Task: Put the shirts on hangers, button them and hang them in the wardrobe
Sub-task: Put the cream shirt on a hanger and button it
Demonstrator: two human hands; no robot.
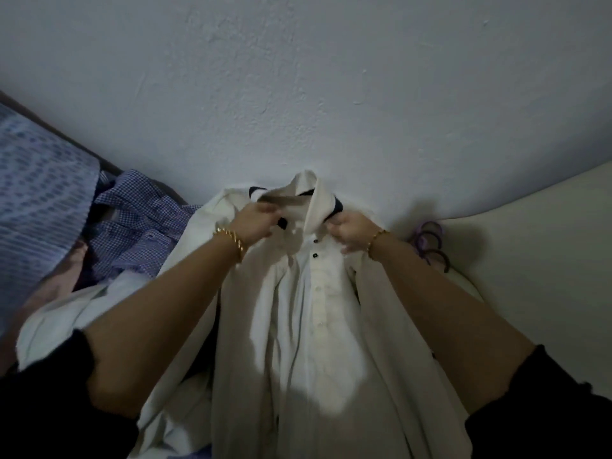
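A white shirt (pixel 311 326) with a dark-trimmed collar and small dark buttons hangs in front of me, its front open at the top. My left hand (pixel 255 223) pinches the left side of the collar. My right hand (pixel 351 231) grips the right side of the collar near the top button. A blue checked shirt (pixel 139 223) lies crumpled on the bed to the left. Several purple hangers (pixel 430 241) lie at the right, beside my right wrist. Whether a hanger sits inside the white shirt is hidden.
A plain white wall (pixel 298 94) fills the background. A blue patterned pillow (pixel 39 200) lies at the far left. More white cloth (pixel 66 316) lies under my left forearm. A pale surface (pixel 546 260) spreads on the right.
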